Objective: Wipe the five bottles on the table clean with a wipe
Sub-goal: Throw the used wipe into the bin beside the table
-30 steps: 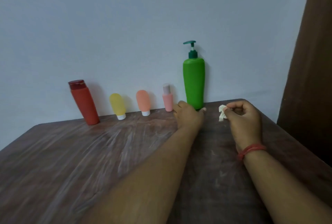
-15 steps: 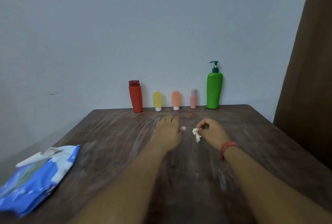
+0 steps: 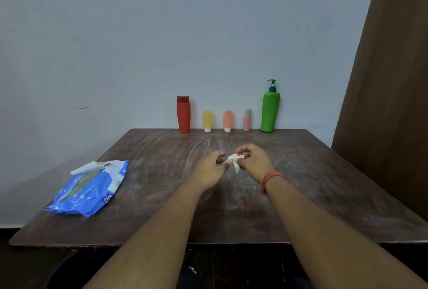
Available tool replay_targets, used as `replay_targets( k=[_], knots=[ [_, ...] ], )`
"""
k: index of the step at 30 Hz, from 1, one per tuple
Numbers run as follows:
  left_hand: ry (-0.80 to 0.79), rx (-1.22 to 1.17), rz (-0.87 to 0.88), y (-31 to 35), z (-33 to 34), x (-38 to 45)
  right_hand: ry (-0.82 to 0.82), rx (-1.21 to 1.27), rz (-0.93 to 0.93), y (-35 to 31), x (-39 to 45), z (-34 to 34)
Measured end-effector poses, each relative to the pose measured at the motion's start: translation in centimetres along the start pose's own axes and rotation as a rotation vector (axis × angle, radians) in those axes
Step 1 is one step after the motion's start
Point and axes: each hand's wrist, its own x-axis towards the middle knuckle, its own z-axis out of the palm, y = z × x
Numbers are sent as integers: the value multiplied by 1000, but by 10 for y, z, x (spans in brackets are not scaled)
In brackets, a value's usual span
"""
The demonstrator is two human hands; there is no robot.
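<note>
Fingers point(image 3: 240, 149) of both hands pinched the crumpled wipe point(image 3: 234, 158), well short of the bottles point(image 3: 270, 112); so small a wad might slip free mid-wipe.

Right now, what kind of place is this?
Probably a plain indoor room staged for the task: a worn wooden table against a bare wall, five bottles lined up, starting with the red bottle, a wipes pack.
</note>
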Motion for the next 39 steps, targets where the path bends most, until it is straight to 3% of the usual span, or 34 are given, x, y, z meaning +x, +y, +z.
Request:
replay_targets(
  k=[5, 17, 22, 27, 33, 39],
  knots=[
    [15, -163, -73, -10, 2, 23, -54, 112, 43, 9, 19, 17],
    [135, -201, -157, -47, 2, 166, -89, 129, 107, 41, 165, 50],
    [91, -297, -336, -57, -2, 198, -147, 142, 245, 45, 204, 49],
    [28, -429, -550, -37, -20, 190, -261, 140, 403, 16, 207, 41],
    [98, -876, -904, 14, -39, 124, -417, 120, 580, -24, 165, 31],
    [154, -970, -1031, 39, -62, 65, -419, 226, 809, -44, 106, 29]
  ],
)
